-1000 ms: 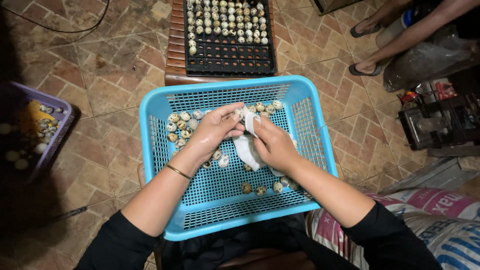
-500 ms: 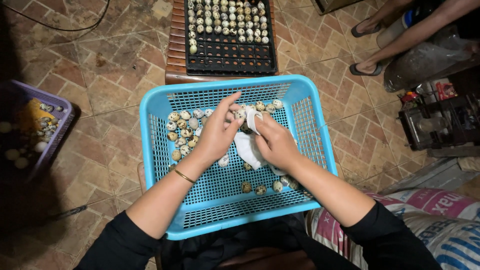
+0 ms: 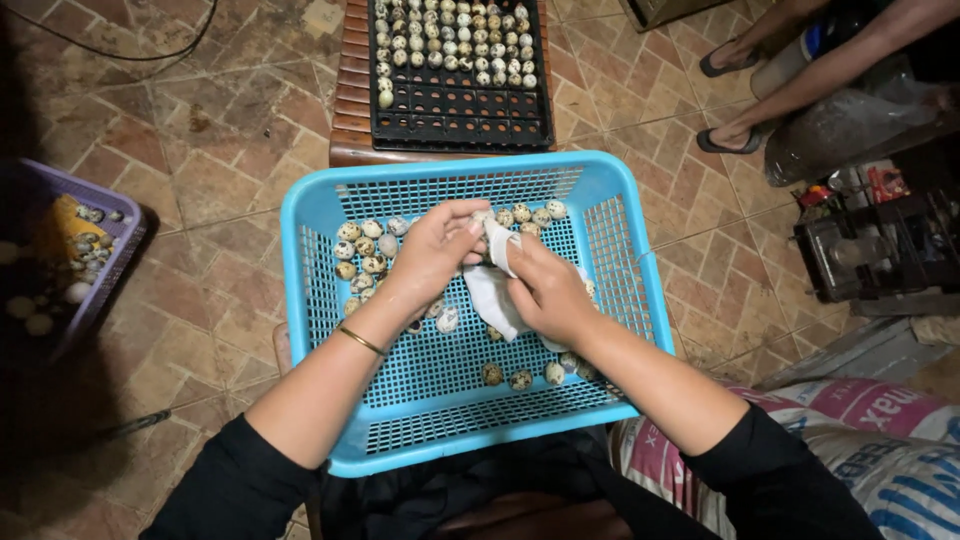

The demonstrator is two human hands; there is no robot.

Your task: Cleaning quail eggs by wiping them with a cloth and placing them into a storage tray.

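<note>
A: What are the hands holding?

B: The right hand (image 3: 548, 292) is closed around a white cloth (image 3: 495, 290). The left hand (image 3: 438, 250) has its fingers curled at the cloth's top end, pinching something small there. It could be an egg, but the fingers hide it.

A: Where is all this?

B: Over a blue basket (image 3: 320, 215) on the person's lap. There is one cloth and one basket.

A: And the eggs?

B: Speckled eggs (image 3: 360, 245) lie loose in the basket: a cluster of about a dozen at the left, several along the far wall, and four or five near the right forearm. The hands cover some, so I can't count them exactly.

A: Anything around?

B: A black tray (image 3: 460, 105), its far rows filled with eggs, sits on a wooden bench (image 3: 350, 110) just beyond the basket. A purple basket (image 3: 105, 260) with more eggs stands well off to the left. Another person's legs (image 3: 800, 75) show at the top right.
</note>
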